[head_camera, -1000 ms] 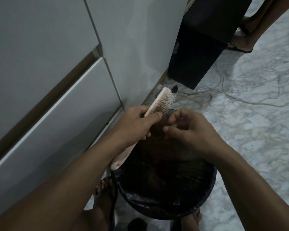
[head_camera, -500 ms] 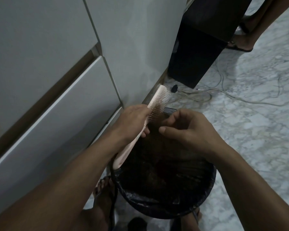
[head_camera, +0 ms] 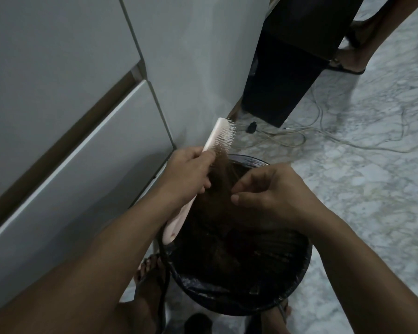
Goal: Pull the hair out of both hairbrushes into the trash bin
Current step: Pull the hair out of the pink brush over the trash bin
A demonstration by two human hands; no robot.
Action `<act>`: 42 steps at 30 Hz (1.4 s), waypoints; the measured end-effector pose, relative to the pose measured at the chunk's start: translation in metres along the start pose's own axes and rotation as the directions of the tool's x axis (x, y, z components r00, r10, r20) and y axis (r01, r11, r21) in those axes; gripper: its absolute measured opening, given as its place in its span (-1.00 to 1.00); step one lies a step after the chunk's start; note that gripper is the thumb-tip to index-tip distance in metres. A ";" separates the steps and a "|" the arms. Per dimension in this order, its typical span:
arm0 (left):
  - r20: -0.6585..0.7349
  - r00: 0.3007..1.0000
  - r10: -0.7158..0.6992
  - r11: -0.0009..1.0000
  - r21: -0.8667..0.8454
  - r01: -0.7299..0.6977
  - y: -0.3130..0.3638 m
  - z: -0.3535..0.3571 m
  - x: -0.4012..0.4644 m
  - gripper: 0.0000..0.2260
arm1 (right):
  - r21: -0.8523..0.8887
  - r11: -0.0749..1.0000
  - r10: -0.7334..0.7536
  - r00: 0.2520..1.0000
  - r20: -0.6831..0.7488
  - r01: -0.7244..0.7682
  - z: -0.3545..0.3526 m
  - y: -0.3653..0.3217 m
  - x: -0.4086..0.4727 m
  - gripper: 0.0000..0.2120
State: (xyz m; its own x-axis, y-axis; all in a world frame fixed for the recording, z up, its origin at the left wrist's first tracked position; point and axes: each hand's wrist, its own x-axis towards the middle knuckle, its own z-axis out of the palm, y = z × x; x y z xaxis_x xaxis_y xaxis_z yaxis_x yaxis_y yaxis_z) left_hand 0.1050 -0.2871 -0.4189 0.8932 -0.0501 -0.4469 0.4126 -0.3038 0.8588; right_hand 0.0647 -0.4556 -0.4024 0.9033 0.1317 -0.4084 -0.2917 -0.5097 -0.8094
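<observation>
My left hand (head_camera: 188,172) grips a pale pink hairbrush (head_camera: 221,137) around its middle, bristles facing right, head tilted up over the far rim of the trash bin (head_camera: 237,302). The brush handle pokes out below my wrist. A sheet of brown hair (head_camera: 217,186) stretches from the bristles down toward my right hand (head_camera: 268,191). That hand hovers over the bin with thumb and fingers pinched near the hair. The round bin has a black liner and dark hair inside. Only one hairbrush is in view.
White cabinet drawers (head_camera: 70,141) run along the left. A black box-like unit (head_camera: 292,66) stands on the marble floor behind the bin, with loose cables (head_camera: 323,138) beside it. Another person's sandalled foot (head_camera: 350,59) is at top right. My own feet (head_camera: 152,276) flank the bin.
My left hand turned the brush head up and toward the cabinet, bristles now sideways. My right hand drew down and right, stretching the hair away from the bristles.
</observation>
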 end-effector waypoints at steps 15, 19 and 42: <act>0.237 0.971 0.010 0.999 0.047 -0.022 -0.001 0.002 -0.005 -0.76 | -0.033 0.999 -0.024 0.969 -0.245 0.017 0.010 0.009 0.005 -0.67; 0.169 0.985 0.032 0.999 0.013 -0.034 -0.003 0.003 -0.003 -0.78 | -0.053 0.999 -0.018 0.984 -0.175 0.009 0.006 0.006 0.005 -0.78; 0.126 0.990 0.064 0.998 0.017 -0.066 -0.007 0.003 0.000 -0.87 | 0.116 0.993 0.029 0.980 -0.197 -0.006 0.004 0.003 0.003 -0.65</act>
State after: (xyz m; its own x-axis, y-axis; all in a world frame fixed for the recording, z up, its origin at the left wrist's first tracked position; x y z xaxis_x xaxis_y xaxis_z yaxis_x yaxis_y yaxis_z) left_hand 0.1016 -0.2874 -0.4254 0.8880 -0.1889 -0.4193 0.3494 -0.3156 0.8822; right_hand 0.0655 -0.4537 -0.4079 0.9386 -0.0530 -0.3408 -0.3318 -0.4081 -0.8505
